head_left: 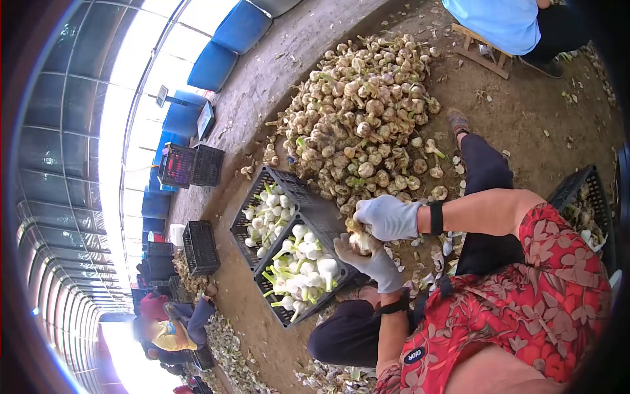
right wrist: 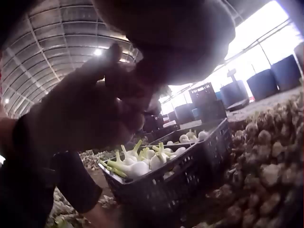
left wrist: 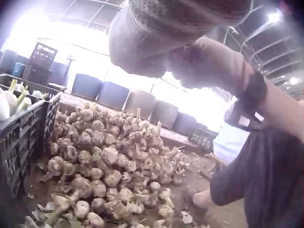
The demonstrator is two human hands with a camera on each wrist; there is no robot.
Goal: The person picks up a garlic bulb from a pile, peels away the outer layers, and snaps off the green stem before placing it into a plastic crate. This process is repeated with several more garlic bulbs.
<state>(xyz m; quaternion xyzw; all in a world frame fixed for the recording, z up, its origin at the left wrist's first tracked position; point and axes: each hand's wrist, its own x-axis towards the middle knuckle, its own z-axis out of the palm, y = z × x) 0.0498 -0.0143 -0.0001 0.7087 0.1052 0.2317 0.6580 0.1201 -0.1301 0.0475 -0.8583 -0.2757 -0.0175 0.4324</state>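
Observation:
Both hands meet over the person's lap in the head view, wearing pale work gloves. My left hand (head_left: 380, 268) grips an unpeeled garlic bulb (head_left: 360, 243) from below. Just above it, my right hand (head_left: 387, 217) has its fingers curled onto the same bulb's skin. Gloves cover much of the bulb, and in both wrist views it is mostly hidden. Beside the left hand stands a black crate (right wrist: 156, 192) of clean white garlic bulbs (head_left: 305, 266) with short green stems. Past the hands lies a large heap of dirty garlic (head_left: 367, 111).
A second black crate (head_left: 239, 230) with white bulbs adjoins the first. Another crate (head_left: 567, 187) with scraps is at the person's right. Peeled skins (head_left: 436, 262) litter the ground. A person in light blue (head_left: 495, 23) sits on a wooden stool (head_left: 482, 56). Blue barrels (head_left: 213, 65) line the wall.

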